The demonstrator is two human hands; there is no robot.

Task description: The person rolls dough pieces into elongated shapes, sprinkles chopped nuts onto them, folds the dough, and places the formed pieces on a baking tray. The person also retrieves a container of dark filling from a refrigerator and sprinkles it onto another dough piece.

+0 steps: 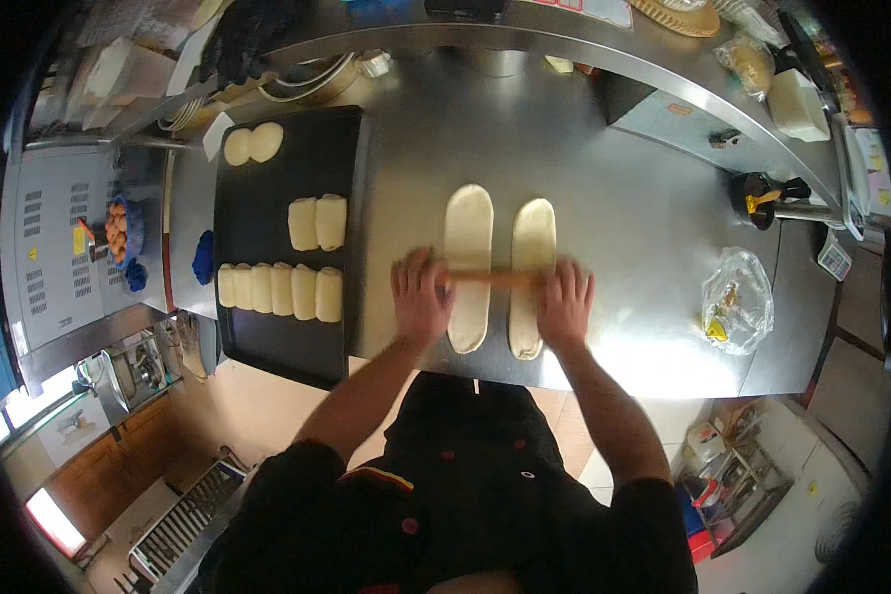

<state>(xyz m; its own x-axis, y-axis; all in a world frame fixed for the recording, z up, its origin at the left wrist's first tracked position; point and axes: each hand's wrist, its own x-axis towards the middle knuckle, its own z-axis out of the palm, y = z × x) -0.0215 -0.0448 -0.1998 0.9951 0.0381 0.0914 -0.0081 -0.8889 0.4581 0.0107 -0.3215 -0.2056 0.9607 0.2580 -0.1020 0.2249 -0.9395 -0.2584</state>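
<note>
Two long, flattened strips of pale dough lie side by side on the steel table, a left strip point(468, 223) and a right strip point(533, 228). Across both rests a thin wooden rolling pin point(492, 279). My left hand point(423, 297) is over its left end and my right hand point(564, 302) over its right end. Motion smears the fingers a little, and they hide the pin's ends. To my left, a black baking tray point(267, 348) carries a row of several rolled dough pieces point(279, 291), a pair of rolled pieces point(317, 223) and two rounder pieces point(252, 145).
A clear plastic bag point(738, 302) with something yellow inside lies on the right of the steel table point(643, 238). An overhead shelf point(525, 35) spans the back. A black container point(754, 203) with utensils stands at the far right; a blue basket of eggs point(119, 233) is beyond the tray.
</note>
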